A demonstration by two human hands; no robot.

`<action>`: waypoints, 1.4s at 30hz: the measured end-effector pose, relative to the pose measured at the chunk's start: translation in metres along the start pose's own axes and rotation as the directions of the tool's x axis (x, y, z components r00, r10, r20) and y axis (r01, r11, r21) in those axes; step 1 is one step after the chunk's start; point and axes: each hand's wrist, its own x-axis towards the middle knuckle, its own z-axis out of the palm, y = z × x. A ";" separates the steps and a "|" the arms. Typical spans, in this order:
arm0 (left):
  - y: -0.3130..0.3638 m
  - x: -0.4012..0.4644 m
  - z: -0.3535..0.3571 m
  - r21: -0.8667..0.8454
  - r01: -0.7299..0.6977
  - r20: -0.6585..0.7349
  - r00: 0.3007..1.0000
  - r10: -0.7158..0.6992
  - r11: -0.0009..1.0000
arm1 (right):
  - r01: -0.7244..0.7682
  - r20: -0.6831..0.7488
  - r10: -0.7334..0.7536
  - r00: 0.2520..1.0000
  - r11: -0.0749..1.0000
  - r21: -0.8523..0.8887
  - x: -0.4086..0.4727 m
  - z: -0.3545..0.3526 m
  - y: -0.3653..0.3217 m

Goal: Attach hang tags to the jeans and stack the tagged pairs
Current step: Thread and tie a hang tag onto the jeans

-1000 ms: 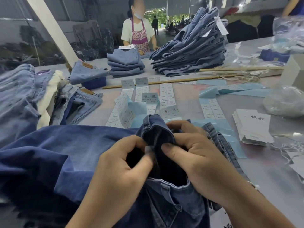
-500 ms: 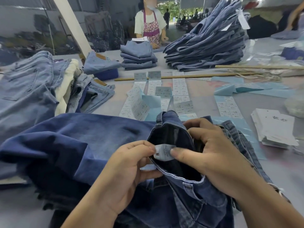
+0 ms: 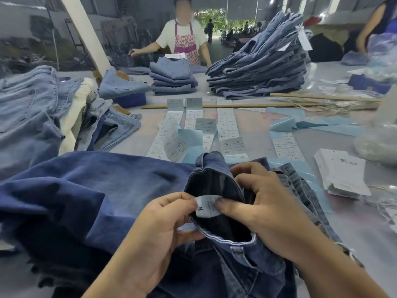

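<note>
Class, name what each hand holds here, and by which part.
Both hands pinch the white size label: left hand its left edge, right hand its right edge, also gripping the dark jeans at the opened waistband.

The small print on the white size label inside the waistband is too blurred to read beyond a large "M", and the right hand's thumb covers the label's right edge. The left hand's fingers cover the label's left edge. Both forearms run off the bottom edge. The dark jeans left of the label are cut off by the left and bottom edges. Beyond the label, the printing on the sticker strips is too small to read. Right of the label, the writing on the white hang tags is illegible. At the far side of the counter, a person's face is blurred.
</note>
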 end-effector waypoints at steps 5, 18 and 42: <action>0.006 -0.002 0.018 0.179 -0.122 -0.061 0.989 0.135 0.976 | 0.031 -0.031 -0.032 0.999 0.999 -0.005 -0.006 -0.008 0.005; 0.022 0.007 0.074 0.820 -0.414 0.327 0.905 0.270 0.396 | -0.046 -0.148 0.096 0.984 0.950 0.308 -0.016 -0.054 0.031; 0.050 0.189 0.135 0.968 -0.187 0.174 0.981 0.086 0.166 | -0.266 0.341 0.117 0.933 0.862 0.431 0.039 -0.105 0.085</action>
